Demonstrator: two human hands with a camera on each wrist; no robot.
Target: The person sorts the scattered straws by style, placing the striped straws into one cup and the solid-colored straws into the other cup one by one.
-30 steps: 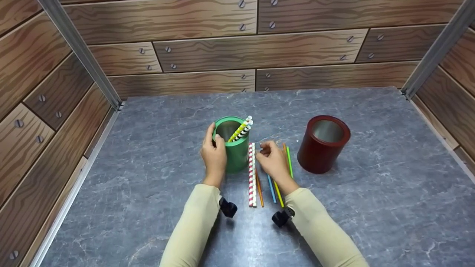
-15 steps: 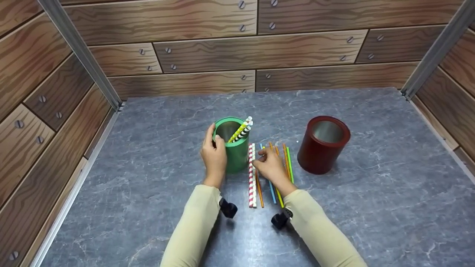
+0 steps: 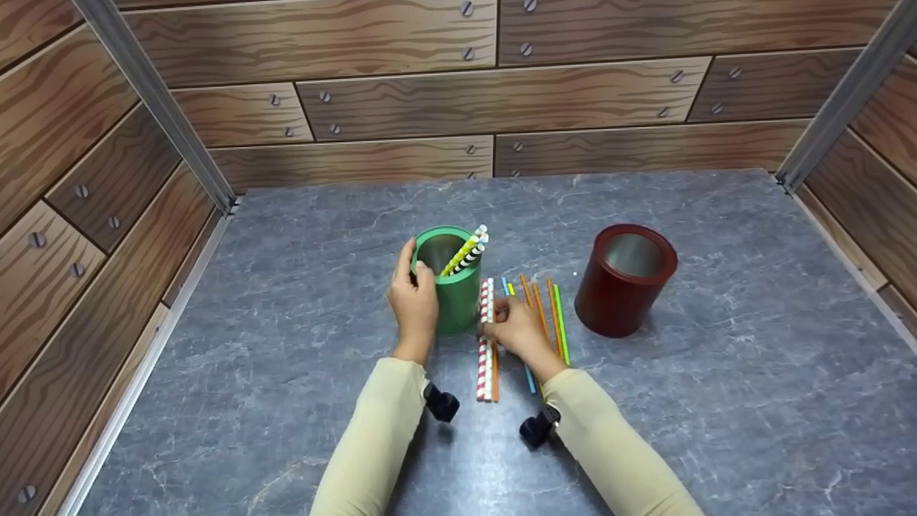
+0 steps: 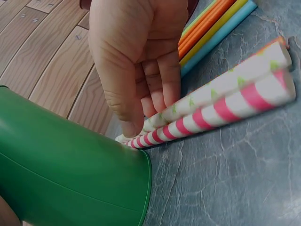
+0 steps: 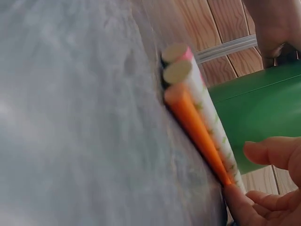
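My left hand grips the rim of a green can, thumb on the near side. Yellow-patterned and black-striped paper straws lean out of that can to the right. Just right of its base my right hand has thumb and fingers curled round a pink-striped paper straw, a white one with green marks and a thinner orange straw, all flat on the table. In the right wrist view, fingertips touch the orange straw; the thumb's contact is unclear.
Several thin blue, yellow, orange and green straws lie beside the right hand, partly under it. A dark red can stands farther right, with no straws visible inside. Wood-patterned panels wall the grey marbled table.
My right hand has moved left and toward me, onto the striped straws. The orange straw now lies against them, and their near ends have shifted slightly left. The left hand stays on the green can.
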